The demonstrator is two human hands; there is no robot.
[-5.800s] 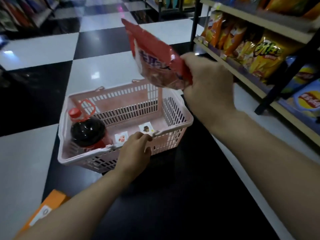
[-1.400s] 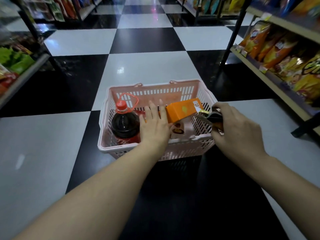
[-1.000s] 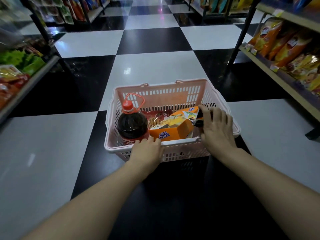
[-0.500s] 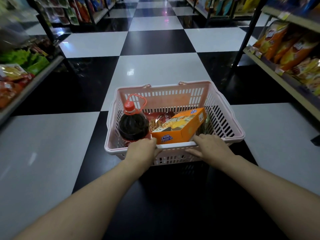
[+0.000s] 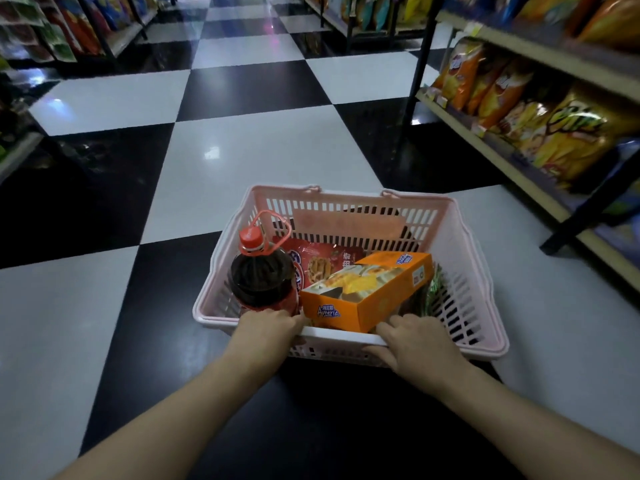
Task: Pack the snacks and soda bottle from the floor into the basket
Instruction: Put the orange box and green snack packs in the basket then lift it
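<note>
Basket [image 5: 481, 271]: pale pink plastic, walls patterned with vertical slots. Soda bottle [image 5: 261, 282]: dark brown, nearly black liquid, red cap and red carry loop, red label; snack bag [image 5: 320, 263] red with white and blue lettering; box [image 5: 370, 292] orange with a yellow pastry print and white-blue lettering. Floor [image 5: 242, 157]: glossy black-and-white checkerboard; shelf bags [image 5: 519, 109] mostly orange and yellow.

Bare forearms, no sleeves, no jewellery
</note>
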